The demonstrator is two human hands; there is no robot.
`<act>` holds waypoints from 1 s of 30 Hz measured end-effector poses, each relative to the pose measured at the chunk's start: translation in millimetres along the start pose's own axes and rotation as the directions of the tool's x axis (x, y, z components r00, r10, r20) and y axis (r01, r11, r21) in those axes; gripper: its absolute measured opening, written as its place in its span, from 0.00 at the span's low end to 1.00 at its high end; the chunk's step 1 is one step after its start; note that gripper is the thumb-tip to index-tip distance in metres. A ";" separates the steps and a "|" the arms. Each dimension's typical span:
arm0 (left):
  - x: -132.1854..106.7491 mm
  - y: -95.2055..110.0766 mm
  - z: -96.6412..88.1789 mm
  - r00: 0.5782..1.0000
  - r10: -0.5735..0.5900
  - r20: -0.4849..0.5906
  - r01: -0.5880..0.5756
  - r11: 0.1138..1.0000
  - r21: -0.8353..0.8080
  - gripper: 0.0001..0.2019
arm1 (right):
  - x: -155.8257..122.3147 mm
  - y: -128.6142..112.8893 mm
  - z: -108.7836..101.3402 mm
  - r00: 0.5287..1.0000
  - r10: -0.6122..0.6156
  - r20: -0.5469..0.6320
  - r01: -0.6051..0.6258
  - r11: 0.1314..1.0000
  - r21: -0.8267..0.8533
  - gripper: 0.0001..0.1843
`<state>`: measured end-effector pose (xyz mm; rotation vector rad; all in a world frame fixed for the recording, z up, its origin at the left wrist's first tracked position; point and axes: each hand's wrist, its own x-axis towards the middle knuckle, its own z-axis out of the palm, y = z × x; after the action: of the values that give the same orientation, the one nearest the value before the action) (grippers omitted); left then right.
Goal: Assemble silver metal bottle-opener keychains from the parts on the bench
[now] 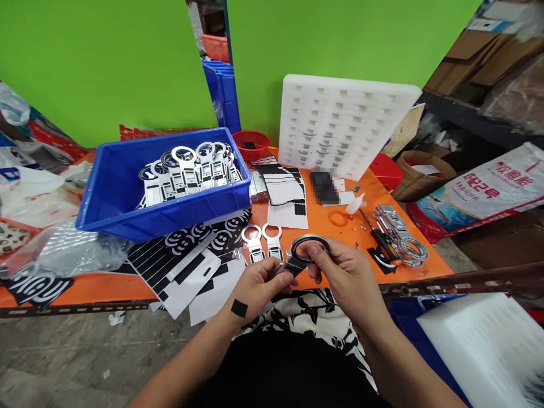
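Note:
A flat metal bracket with a ring-shaped head [309, 239] is held between my two hands above the table's front edge. Its ring carries a black covering. My left hand [259, 289] pinches the narrow body end, and a small black square patch [239, 307] sticks to that wrist. At the ring, the thumb and fingers of my right hand [346, 277] close on the rim. Just beyond my left hand lie two similar silver brackets [272, 241] side by side. Sheets of black cut stickers [155, 258] and white backing paper [198, 283] spread to the left.
A blue bin [170, 218] full of ring-headed brackets stands at the left. Behind are a red basket [253, 152] and a white foam block [340, 113] with slots. On the right lie a screwdriver [378, 232], stacked metal brackets [397, 226] and a small white bottle [355, 204].

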<state>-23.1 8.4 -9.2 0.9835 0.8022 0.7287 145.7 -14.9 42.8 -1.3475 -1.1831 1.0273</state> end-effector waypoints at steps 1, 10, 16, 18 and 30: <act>1.6 0.4 -0.1 0.998 0.030 -0.059 -0.027 0.999 0.045 0.09 | -3.1 -0.5 1.9 0.999 -0.036 -0.033 0.035 0.999 -0.015 0.14; 5.0 12.9 3.2 0.962 0.227 -0.152 -0.178 0.943 0.280 0.03 | -46.2 -11.1 4.3 0.831 -0.540 0.138 0.556 0.790 -0.260 0.18; -0.6 13.0 3.4 0.981 0.188 -0.057 -0.170 0.958 0.230 0.01 | -60.8 -10.1 0.1 0.764 -0.587 0.268 0.644 0.717 -0.267 0.33; -2.4 14.8 3.6 0.982 0.182 -0.048 -0.168 0.963 0.212 0.02 | -63.3 -7.1 -1.2 0.769 -0.560 0.309 0.635 0.727 -0.261 0.36; 0.1 -11.8 -3.6 0.996 0.054 0.066 -0.054 0.999 -0.002 0.14 | -49.2 6.6 -5.2 0.941 -0.332 0.066 0.338 0.908 -0.247 0.27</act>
<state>-24.1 5.5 -21.2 1.0270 0.7200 0.7385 144.2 -64.2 35.6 -1.2685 -1.5431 0.6607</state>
